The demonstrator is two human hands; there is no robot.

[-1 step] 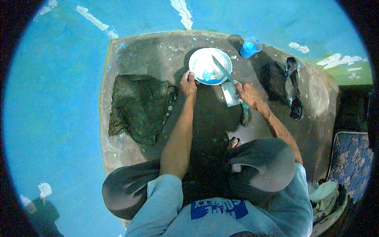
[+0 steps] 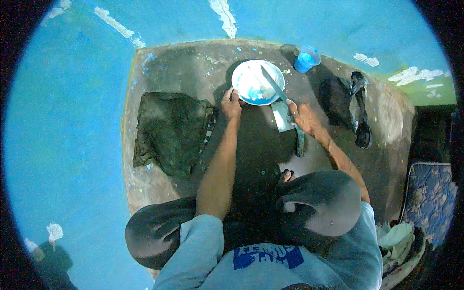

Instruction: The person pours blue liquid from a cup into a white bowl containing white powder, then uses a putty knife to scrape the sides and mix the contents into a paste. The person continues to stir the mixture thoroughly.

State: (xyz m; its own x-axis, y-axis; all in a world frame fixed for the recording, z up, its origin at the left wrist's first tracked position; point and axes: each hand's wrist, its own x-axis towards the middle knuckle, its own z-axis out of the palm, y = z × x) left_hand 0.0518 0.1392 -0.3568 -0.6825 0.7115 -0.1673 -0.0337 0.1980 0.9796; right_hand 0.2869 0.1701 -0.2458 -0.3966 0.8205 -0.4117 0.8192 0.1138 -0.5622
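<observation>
A round bowl (image 2: 246, 77) stands on the floor, with white and blue paste inside. At its near-left rim, my left hand (image 2: 231, 102) grips the bowl's edge with fingers curled. My right hand (image 2: 305, 118) is closed round the handle of a long, narrow-bladed knife (image 2: 274, 84), whose blade reaches over the bowl into the paste area. Whether the tip touches the paste I cannot tell. Beneath and beside the right hand lies a flat, pale scraper (image 2: 282, 117) on the floor; its dark handle (image 2: 300, 142) points toward my knee.
A clear cup (image 2: 307, 59) with blue contents stands beyond the bowl to the right. A dark cloth (image 2: 171, 130) lies on the left, and a crumpled black strip (image 2: 358, 111) on the right. Blue walls (image 2: 67, 125) with white patches border the floor. A patterned mattress (image 2: 427, 193) is at far right.
</observation>
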